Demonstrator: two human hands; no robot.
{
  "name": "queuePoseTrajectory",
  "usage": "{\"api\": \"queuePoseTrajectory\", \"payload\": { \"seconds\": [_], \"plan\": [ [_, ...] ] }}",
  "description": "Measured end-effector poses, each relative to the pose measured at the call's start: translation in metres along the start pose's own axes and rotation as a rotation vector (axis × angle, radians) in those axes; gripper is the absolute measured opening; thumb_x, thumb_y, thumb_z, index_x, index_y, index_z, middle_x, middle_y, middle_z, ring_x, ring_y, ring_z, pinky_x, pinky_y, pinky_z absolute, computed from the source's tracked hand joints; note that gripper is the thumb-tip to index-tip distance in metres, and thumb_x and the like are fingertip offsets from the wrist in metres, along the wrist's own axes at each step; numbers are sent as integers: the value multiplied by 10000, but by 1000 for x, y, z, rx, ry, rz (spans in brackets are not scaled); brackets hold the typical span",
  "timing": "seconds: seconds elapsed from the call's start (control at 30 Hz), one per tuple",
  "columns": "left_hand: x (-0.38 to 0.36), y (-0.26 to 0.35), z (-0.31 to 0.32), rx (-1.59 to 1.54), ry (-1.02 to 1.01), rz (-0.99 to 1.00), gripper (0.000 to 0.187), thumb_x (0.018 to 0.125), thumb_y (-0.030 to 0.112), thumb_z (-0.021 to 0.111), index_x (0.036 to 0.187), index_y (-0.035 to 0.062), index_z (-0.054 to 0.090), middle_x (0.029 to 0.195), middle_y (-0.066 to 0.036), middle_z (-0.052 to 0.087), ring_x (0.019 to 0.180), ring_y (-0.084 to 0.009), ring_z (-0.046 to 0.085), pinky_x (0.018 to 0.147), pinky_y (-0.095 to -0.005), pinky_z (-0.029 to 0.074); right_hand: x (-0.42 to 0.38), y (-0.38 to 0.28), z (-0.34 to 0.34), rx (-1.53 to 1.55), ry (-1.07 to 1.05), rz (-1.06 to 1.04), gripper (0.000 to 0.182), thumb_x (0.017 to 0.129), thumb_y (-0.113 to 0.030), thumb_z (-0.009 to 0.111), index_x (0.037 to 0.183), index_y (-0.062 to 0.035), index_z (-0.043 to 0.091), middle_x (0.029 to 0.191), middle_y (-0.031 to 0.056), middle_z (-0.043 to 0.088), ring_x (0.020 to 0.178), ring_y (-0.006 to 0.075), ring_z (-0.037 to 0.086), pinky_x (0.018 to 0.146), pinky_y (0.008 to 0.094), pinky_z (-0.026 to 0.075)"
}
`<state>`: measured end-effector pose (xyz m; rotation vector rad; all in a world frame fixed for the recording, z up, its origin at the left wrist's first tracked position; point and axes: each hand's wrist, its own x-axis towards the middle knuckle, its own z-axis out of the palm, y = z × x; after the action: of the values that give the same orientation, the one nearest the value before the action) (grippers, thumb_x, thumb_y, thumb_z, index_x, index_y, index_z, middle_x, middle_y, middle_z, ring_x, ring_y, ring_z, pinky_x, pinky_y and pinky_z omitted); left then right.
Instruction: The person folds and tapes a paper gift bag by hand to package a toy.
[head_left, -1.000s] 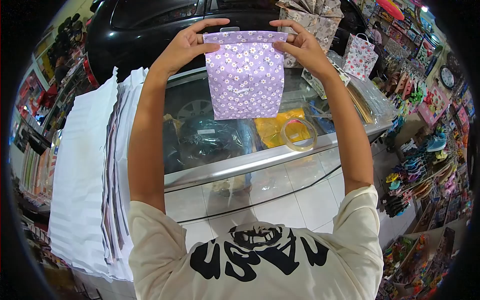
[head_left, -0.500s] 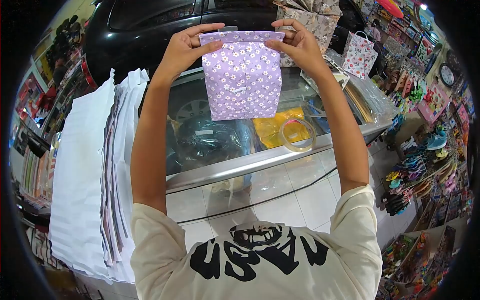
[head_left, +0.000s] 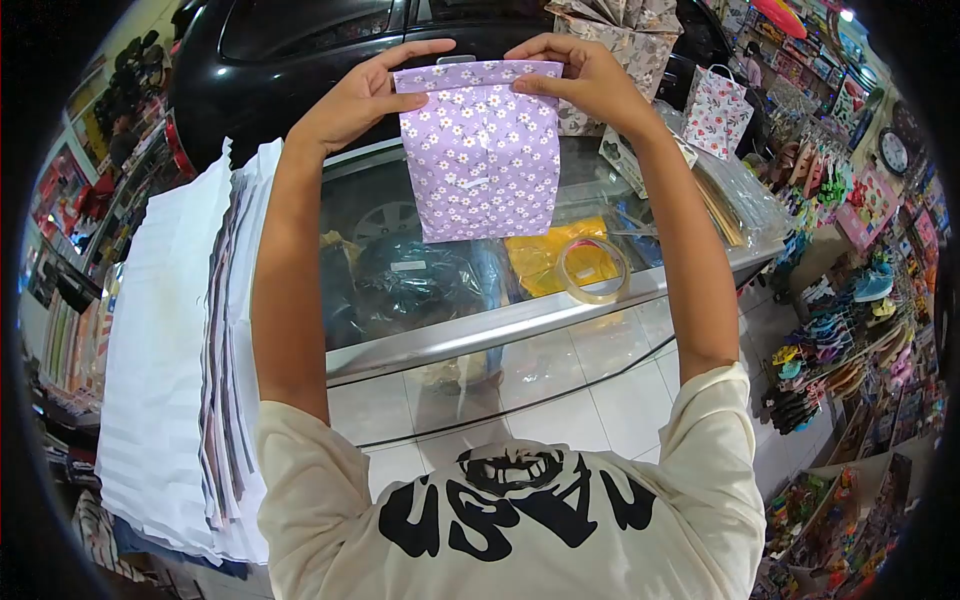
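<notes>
A lilac paper bag [head_left: 480,165] with white daisies hangs flat over the glass counter, its top edge folded into a band [head_left: 470,75]. At its upper left corner is my left hand [head_left: 360,100], thumb on the front of the paper and index finger stretched out above the edge; its other fingers are partly hidden. My right hand [head_left: 590,80] pinches the band near the upper right corner, thumb in front and fingers behind. A roll of clear tape [head_left: 624,285] lies on the counter, below and to the right of the bag.
The glass counter [head_left: 430,350] has a metal front edge; plastic-wrapped goods show through it. White paper sheets [head_left: 150,360] are stacked at left. A patterned paper bag [head_left: 628,70] and a flowered gift bag [head_left: 715,110] stand behind. A black car [head_left: 300,75] is beyond.
My left hand has shifted slightly left and down along the bag's corner. The right hand has slid a little inward to the left along the fold. The bag stays nearly in place.
</notes>
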<state>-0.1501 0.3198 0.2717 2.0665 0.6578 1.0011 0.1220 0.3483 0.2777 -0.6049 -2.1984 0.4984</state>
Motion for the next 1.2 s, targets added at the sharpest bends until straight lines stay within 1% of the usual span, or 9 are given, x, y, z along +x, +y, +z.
{"api": "queuePoseTrajectory", "payload": {
  "seconds": [0.2,0.33,0.47,0.77,0.87,1.0,1.03,1.13,1.2],
  "plan": [
    [3,-11,-13,-420,-126,187,802,716,-3,647,1417,59,262,1352,-222,428,1242,-273,458,1048,-367,352,-7,-2,-5,142,7,-16,336,832,-116,669,1146,-33,584,1070,41,628,939,113,607,840,256,486],
    [3,-4,-23,-398,-40,209,827,648,-19,560,1413,26,249,1412,-241,334,1328,-317,334,1110,-392,233,-10,2,-7,152,55,-61,356,837,-117,664,1168,-31,566,1109,46,606,959,114,599,853,259,481],
    [2,0,-11,205,107,58,666,771,137,671,1360,50,373,1309,-175,488,1187,-229,509,1045,-364,354,-11,-3,-1,133,51,-7,361,797,-141,702,1131,-58,595,1027,56,640,916,130,608,810,264,491],
    [-7,-9,-18,19,6,33,515,809,147,682,1283,79,493,1181,-87,592,1108,-168,555,1005,-305,392,-10,6,2,171,4,-8,319,819,-127,674,1124,-63,602,985,43,653,874,118,618,800,263,497],
    [-1,-3,-16,136,46,218,523,816,192,675,1287,67,486,1183,-92,595,1100,-172,562,1007,-304,390,-16,-7,-8,158,-27,88,347,818,-130,684,1146,-54,597,995,18,642,881,78,591,783,229,476],
    [17,24,12,675,174,105,418,765,340,711,1108,109,650,1106,-108,636,1012,-228,618,967,-379,438,-8,-2,1,54,53,-21,332,799,-179,701,1105,-69,629,953,11,654,843,80,593,752,222,467],
    [20,32,22,746,207,43,322,758,363,716,981,131,705,1062,-102,653,957,-242,635,1014,-396,387,-5,-5,4,-19,66,-43,313,793,-187,706,1075,-66,643,942,10,658,830,83,595,741,222,466],
    [35,18,19,969,137,87,342,768,363,706,990,103,695,1004,-112,667,989,-252,619,975,-379,411,2,-5,9,-222,105,-62,244,757,-199,728,938,-43,680,856,26,668,782,90,601,699,241,466],
    [33,18,21,1041,127,107,321,771,375,700,963,117,698,1033,-101,658,1026,-274,596,1067,-424,276,4,-7,11,-323,136,-51,239,750,-207,730,910,-38,679,808,42,666,765,99,607,692,254,467]
  ]
}}
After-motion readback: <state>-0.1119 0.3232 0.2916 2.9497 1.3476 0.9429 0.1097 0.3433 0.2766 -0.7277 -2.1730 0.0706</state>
